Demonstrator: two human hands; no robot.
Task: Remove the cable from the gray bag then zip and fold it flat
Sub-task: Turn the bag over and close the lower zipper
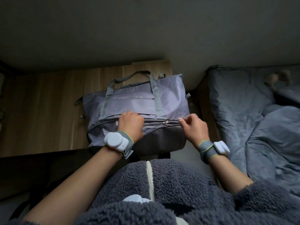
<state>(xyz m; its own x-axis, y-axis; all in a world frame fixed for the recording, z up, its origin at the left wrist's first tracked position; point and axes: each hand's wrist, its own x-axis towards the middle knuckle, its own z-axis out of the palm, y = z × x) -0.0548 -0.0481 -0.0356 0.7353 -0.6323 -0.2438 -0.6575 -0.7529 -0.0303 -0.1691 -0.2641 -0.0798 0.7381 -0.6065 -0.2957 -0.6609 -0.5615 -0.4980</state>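
A gray bag (170, 98) with two gray handles lies on a wooden table (48, 111), its dark base hanging over the near edge. A horizontal zipper runs across its lower part, with the metal pull (166, 122) near the middle. My left hand (130, 123) presses its curled fingers down on the bag, left of the pull. My right hand (194, 126) hovers at the zipper's right end, thumb and forefinger pinched at the fabric there. No cable is visible.
A bed with a gray pillow (235, 101) and rumpled gray duvet (276, 143) lies right of the table. A dim wall rises behind. White sensor bands sit on both wrists. My fleece jacket fills the bottom of the view.
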